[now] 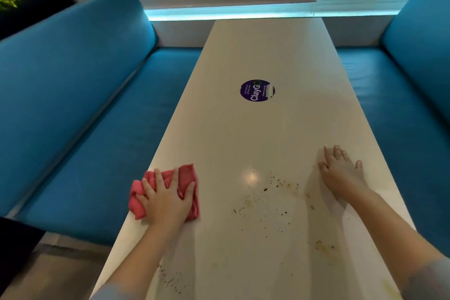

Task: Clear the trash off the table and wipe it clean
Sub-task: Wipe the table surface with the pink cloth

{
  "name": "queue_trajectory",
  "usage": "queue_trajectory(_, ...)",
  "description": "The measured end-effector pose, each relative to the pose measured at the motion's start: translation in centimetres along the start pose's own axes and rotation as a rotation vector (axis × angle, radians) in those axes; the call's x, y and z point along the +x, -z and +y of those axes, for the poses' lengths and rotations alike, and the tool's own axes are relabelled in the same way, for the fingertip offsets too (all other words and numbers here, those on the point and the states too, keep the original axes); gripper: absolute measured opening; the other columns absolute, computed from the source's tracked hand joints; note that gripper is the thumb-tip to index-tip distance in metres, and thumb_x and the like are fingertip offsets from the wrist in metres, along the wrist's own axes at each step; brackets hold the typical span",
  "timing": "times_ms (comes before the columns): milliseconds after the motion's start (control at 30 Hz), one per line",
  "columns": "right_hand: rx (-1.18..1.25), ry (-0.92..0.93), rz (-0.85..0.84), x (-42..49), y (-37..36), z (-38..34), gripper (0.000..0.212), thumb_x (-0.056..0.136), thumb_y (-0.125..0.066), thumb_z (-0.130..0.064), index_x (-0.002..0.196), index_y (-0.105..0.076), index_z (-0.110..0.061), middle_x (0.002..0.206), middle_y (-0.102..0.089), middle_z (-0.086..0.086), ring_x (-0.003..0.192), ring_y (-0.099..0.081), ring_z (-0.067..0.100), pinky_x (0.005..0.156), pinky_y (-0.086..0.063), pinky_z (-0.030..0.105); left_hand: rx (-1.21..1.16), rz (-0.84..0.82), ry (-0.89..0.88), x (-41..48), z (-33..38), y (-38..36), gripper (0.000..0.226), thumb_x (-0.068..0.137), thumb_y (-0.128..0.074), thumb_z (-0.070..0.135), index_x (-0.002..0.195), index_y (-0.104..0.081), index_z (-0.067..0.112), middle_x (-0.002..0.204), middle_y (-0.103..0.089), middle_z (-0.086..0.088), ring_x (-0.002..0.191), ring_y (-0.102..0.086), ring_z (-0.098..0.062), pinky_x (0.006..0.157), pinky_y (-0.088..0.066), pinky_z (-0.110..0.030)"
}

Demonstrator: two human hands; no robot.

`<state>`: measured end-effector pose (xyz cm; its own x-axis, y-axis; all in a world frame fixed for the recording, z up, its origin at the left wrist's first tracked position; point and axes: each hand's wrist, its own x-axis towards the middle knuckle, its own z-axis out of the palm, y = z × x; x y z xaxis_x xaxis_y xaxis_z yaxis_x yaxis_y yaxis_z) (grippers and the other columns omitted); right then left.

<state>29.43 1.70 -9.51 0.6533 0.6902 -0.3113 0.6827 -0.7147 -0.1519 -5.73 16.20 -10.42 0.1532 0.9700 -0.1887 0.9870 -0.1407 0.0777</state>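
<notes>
Table: long, pale, running away from the person; a round purple sticker sits at its middle and serves as the marker below.
Cloth: pink and bunched, flat on the tabletop on the person's side of the sticker and off to its left, close to the table's left edge.
Left hand: lies on top of the cloth with fingers spread wide and pressed down, likely so the whole palm drives the rag and it does not slip out.
Right hand: bare, nearer than the sticker and to its right; palm flat on the tabletop, fingers splayed, holding nothing. It looks like a brace for leaning in.
Crumbs: dark specks scattered between the two hands, nearer than the sticker; a smaller patch lies closer in by the left forearm.
Stain: a faint yellowish smear, nearer than the crumbs and on the sticker's right side.
Stage: no larger trash shows, so the wiping seems to be the step in hand, with the crumbs not yet swept.
Benches: blue padded seats flank the table on both sides of the sticker.
</notes>
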Motion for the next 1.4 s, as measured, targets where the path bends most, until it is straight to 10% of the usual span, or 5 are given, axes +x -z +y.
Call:
queue_trajectory(433, 0.021, 0.060, -0.094, -0.2, -0.1, 4.2, 0.055, 0.102, -0.015, -0.043, 0.150, 0.011, -0.031, 0.158, 0.019, 0.003, 0.146, 0.016, 0.021, 0.117, 0.006, 0.048, 0.011, -0.104, -0.322, -3.6, 18.0, -2.5, 0.071, 0.088, -0.013, 0.071, 0.150, -0.005, 0.037, 0.160, 0.003, -0.007, 0.141, 0.009, -0.047, 0.105, 0.002, -0.072)
queue_trajectory(533, 0.033, 0.070, -0.082, -0.3, -0.2, 4.2, 0.055, 0.102, -0.015, -0.044, 0.149, 0.011, -0.032, 0.157, 0.020, 0.002, 0.145, 0.017, 0.021, 0.116, 0.008, 0.047, 0.021, -0.109, -0.361, -8.7, 13.1, -3.5, 0.077, 0.083, -0.009, 0.077, 0.144, -0.032, 0.038, 0.155, -0.027, -0.007, 0.138, -0.014, -0.053, 0.101, -0.004, -0.075)
queue_trajectory(867, 0.024, 0.106, -0.111, 0.0, 0.2, 5.0, 0.057, 0.102, -0.022, -0.046, 0.151, 0.006, -0.033, 0.158, 0.017, 0.002, 0.146, 0.014, 0.018, 0.117, 0.004, 0.045, -0.021, -0.012, 0.026, 0.1, 7.8, -0.4, 0.081, 0.080, -0.008, 0.079, 0.150, -0.009, 0.039, 0.160, 0.002, -0.003, 0.140, 0.004, -0.049, 0.103, -0.003, -0.075)
queue_trajectory(1167, 0.039, 0.114, -0.127, 0.5, 0.3, 5.2, 0.057, 0.102, -0.023, -0.042, 0.151, 0.004, -0.032, 0.159, 0.017, 0.002, 0.146, 0.015, 0.019, 0.117, 0.005, 0.045, 0.071, -0.052, -0.386, 1.5, 24.9, -2.2, 0.075, 0.085, -0.016, 0.074, 0.150, -0.008, 0.037, 0.160, 0.001, -0.006, 0.138, 0.007, -0.053, 0.101, 0.003, -0.075)
queue_trajectory(1400, 0.008, 0.127, -0.155, 0.5, 0.8, 5.4, 0.054, 0.104, -0.020, -0.033, 0.152, 0.004, -0.030, 0.159, 0.014, 0.003, 0.147, 0.013, 0.020, 0.117, 0.003, 0.045, 0.047, -0.034, -0.623, -11.9, 19.2, -4.9, 0.070, 0.084, -0.023, 0.075, 0.146, -0.027, 0.040, 0.158, -0.018, -0.003, 0.141, -0.006, -0.048, 0.102, 0.006, -0.071)
